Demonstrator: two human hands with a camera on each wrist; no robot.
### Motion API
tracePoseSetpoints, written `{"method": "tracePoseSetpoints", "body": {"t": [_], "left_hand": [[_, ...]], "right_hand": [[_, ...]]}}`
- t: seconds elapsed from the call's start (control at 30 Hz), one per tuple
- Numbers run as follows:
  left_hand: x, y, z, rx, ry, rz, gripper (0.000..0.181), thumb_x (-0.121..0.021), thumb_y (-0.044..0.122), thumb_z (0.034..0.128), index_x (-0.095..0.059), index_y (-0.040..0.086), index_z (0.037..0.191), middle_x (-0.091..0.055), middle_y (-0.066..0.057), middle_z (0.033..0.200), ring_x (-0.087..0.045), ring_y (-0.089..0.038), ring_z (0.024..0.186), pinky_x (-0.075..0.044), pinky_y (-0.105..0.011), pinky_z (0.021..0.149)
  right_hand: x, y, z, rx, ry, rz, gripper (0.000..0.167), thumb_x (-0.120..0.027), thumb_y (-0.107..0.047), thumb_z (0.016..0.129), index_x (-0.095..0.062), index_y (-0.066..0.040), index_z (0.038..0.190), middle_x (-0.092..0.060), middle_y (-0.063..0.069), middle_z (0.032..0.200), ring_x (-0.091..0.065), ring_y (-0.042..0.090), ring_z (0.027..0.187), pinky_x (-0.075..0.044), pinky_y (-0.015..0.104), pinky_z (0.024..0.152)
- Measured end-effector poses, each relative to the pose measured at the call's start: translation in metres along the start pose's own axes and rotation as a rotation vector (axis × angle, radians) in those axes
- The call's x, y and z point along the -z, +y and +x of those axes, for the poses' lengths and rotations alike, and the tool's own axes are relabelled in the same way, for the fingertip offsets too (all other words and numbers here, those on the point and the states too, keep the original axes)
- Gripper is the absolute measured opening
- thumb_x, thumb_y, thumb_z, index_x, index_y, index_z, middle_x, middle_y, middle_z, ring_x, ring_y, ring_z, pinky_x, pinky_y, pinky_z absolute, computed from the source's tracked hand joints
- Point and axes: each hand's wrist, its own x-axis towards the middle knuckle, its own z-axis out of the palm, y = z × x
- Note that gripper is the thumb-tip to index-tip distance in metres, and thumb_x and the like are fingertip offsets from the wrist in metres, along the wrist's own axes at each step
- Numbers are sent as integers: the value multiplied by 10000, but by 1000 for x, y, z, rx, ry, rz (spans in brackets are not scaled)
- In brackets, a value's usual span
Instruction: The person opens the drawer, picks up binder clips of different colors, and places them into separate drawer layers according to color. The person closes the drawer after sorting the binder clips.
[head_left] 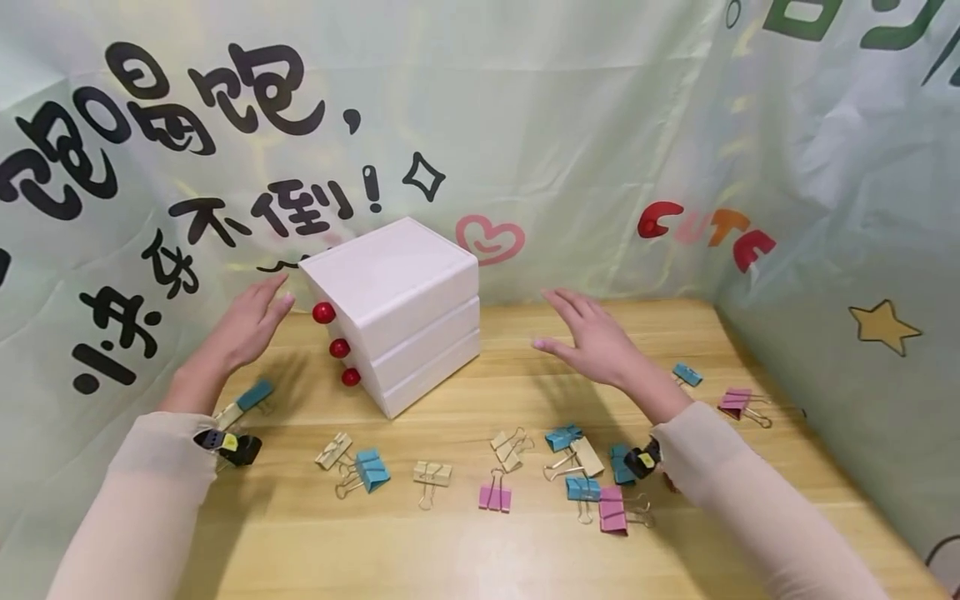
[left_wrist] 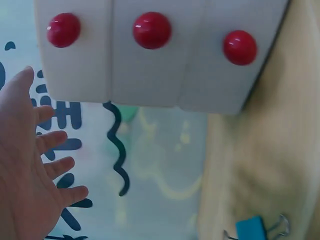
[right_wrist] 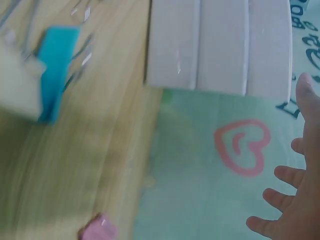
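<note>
Your L hand (head_left: 240, 327) was up in the air just beside the knob side of the white box (head_left: 405, 275), apart from it: spread, fingers extended w/ gaps btwn them, thumb out. Your R hand (head_left: 597, 340) was raised too, on the box's other side, also spread, thumb pointing boxward, w/ a clear gap btwn.

Box stood on the back part of the counter (head_left: 337, 550), btwn your hands but nearer the L one, turned at an angle so the knob face looked L. Three stacked tiers, fronts approx flush per L wrist view, one red knob each: top knob (head_left: 324, 312), mid knob (head_left: 339, 348), btm knob (head_left: 351, 377). R wrist view got the plain side.

Clips lay loose around. By your L wrist: a blue clip (head_left: 255, 393) w/ a cream clip (head_left: 228, 416). In front of the box, L to R: cream/blue pair (head_left: 372, 469), lone cream clip (head_left: 432, 473), another cream clip (head_left: 510, 454) and a pink clip (head_left: 495, 498) nearer you. Below your R hand was a mixed cluster (head_left: 583, 489) of blue, cream & pink, partly behind your R wrist cam (head_left: 642, 458). Past your R forearm: small blue clip (head_left: 687, 374), far pink clip (head_left: 735, 402).

Backdrop cloth (head_left: 570, 150) w/ lettering hung behind; pink heart (head_left: 491, 240) showed just R of the box.
</note>
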Motion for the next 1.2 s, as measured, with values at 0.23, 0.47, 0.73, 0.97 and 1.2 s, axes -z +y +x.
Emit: {"method": "tracePoseSetpoints", "body": {"t": [0.23, 0.47, 0.73, 0.97, 1.2], "left_hand": [[9, 10, 14, -25, 37, -47, 630, -288, 418, 1066, -230, 4, 1538, -216, -300, 1545, -158, -480, 1421, -108, -617, 1141], [13, 21, 28, -25, 25, -107, 623, -292, 429, 1063, -224, 48, 1552, -198, -253, 1572, -136, -435, 1444, -96, -616, 1145], [8, 29, 42, -57, 12, -89, 608, -308, 426, 1061, -310, 28, 1520, -267, -228, 1555, -192, -429, 1430, -135, -628, 1134], [-1, 26, 52, -96, -14, -89, 579, -319, 433, 1057, -390, 56, 1491, -325, -194, 1538, -231, -415, 1417, -157, -643, 1120], [-4, 25, 51, -69, -40, -69, 596, -320, 445, 1055, -336, 77, 1523, -271, -206, 1559, -203, -422, 1428, -144, -645, 1123]], "right_hand": [[-6, -33, 22, 71, 52, 65, 818, -530, -612, 924, -228, -209, 1569, -256, 119, 1582, -246, 377, 1424, -243, 600, 1115], [-14, -63, 46, 119, 98, 134, 784, -548, -572, 937, -251, -201, 1561, -281, 88, 1573, -260, 324, 1428, -261, 543, 1129], [-24, -82, 66, 164, 166, 169, 723, -583, -494, 950, -321, -156, 1532, -322, 108, 1549, -307, 318, 1403, -273, 512, 1131], [-30, -96, 79, 173, 168, 133, 711, -585, -514, 941, -356, -165, 1517, -324, 96, 1549, -300, 300, 1410, -254, 467, 1151], [-36, -109, 91, 213, 190, 65, 703, -535, -568, 945, -375, -182, 1511, -280, 103, 1570, -198, 271, 1460, -211, 446, 1173]]}}
